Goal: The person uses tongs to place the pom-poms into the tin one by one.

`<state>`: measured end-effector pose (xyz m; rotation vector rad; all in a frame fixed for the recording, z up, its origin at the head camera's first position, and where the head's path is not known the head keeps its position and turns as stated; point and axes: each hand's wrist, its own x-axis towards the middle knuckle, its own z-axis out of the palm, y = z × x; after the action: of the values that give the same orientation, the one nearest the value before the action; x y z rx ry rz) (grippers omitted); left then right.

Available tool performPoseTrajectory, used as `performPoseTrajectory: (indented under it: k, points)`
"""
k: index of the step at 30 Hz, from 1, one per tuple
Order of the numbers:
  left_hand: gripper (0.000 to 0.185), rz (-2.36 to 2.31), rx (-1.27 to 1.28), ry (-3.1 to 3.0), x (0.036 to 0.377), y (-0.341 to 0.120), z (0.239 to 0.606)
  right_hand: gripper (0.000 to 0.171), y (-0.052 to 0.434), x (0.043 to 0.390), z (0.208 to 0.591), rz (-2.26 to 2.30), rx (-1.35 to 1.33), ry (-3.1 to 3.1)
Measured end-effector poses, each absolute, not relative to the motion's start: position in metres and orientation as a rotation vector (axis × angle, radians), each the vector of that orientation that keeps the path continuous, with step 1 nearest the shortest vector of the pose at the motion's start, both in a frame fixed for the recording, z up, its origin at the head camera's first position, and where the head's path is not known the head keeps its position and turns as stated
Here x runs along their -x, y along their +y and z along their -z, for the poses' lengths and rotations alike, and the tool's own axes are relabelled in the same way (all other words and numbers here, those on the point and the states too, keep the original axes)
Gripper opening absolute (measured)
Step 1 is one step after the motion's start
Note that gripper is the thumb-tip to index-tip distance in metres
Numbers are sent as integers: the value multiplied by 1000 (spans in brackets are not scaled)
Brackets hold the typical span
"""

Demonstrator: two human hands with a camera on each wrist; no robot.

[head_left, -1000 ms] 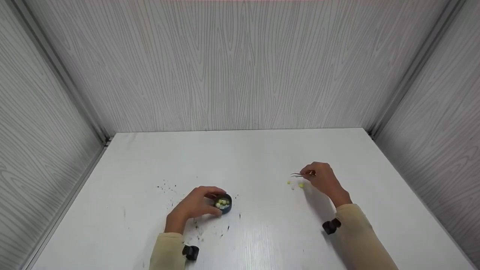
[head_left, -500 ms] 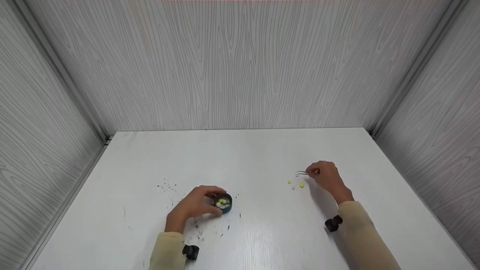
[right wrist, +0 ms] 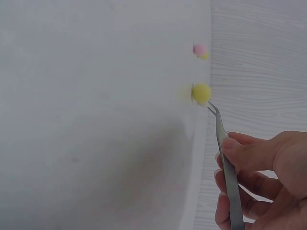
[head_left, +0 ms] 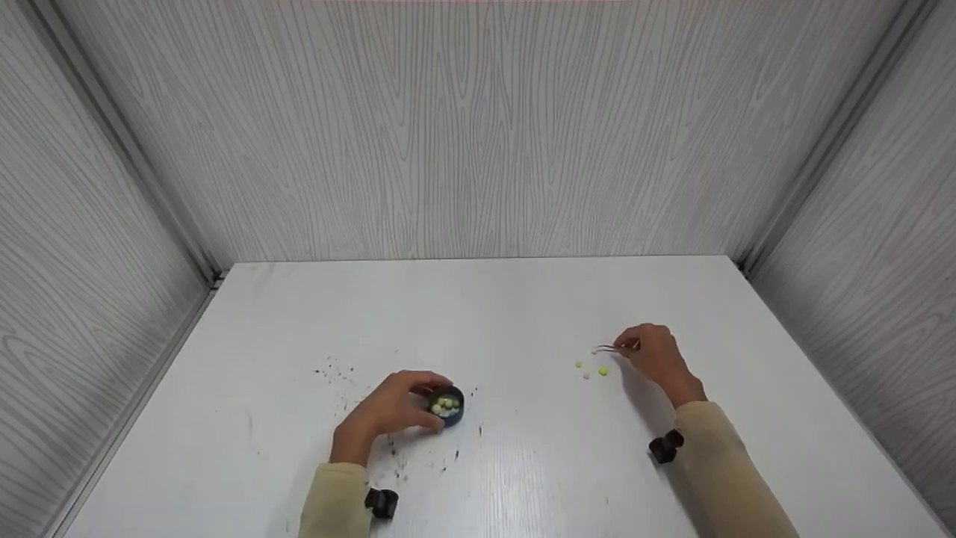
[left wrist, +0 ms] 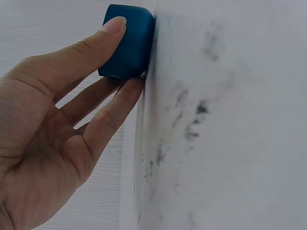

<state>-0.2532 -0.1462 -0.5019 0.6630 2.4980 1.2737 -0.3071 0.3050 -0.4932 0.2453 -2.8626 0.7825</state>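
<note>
The pot (left wrist: 135,50) was held upright on the bench (head_left: 493,321), gripped between thumb and fingers of the left hand (head_left: 396,406), its pale and yellow balls (head_left: 447,405) seen inside! Well to the pot's right, the tweezers (right wrist: 231,182) were pinched by the right hand (head_left: 654,357), bent tips narrowly parted. A pale bead (head_left: 594,352) was caught in view right at those tips; whether it was nipped could not be told. Between pot and right hand, three more were spotted on the bench: a small yellow ball (head_left: 578,364) nearest the pot, then a pink ball (right wrist: 200,49), then a big yellow ball (right wrist: 201,93). Left of the pot, dark specks (head_left: 331,370) were strewn.
</note>
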Motion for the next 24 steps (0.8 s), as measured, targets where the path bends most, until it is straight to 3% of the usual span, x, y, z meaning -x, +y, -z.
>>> performPoseTrajectory:
  k: [13,24]
  points:
    - [54,-1258,-649,2504,253,-144,501,16,299,302,484,-805,-305,-2734]
    - [55,-1262,-651,2506,252,-144,501,14,235,279,468,-1013,-545,-2653]
